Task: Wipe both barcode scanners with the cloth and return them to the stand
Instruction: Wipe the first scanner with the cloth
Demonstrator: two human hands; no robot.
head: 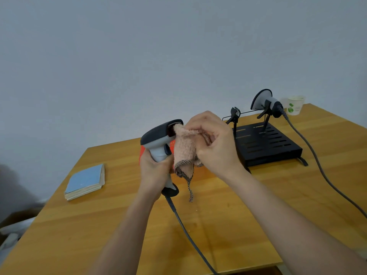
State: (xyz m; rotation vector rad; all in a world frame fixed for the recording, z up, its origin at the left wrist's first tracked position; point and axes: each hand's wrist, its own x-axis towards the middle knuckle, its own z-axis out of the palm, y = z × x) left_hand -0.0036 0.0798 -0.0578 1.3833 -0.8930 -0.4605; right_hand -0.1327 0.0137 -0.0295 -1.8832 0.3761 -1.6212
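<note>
My left hand (pixel 154 169) grips the handle of a grey and black barcode scanner (pixel 158 136), held upright above the wooden table (pixel 218 225). My right hand (pixel 213 143) pinches a pink fluffy cloth (pixel 184 149) and presses it against the scanner's front window. A frayed edge of the cloth hangs down. The second scanner (pixel 266 102) sits in the right clip of the black stand (pixel 266 143) at the back right. The stand's left clip (pixel 235 114) is empty.
Grey cables run from both scanners: one (pixel 190 239) down the table's middle, the other (pixel 321 171) along the right side. A blue-covered book (pixel 85 180) lies at the left. A paper cup (pixel 295 105) stands at the far right corner. Something red (pixel 142 152) lies behind my left hand.
</note>
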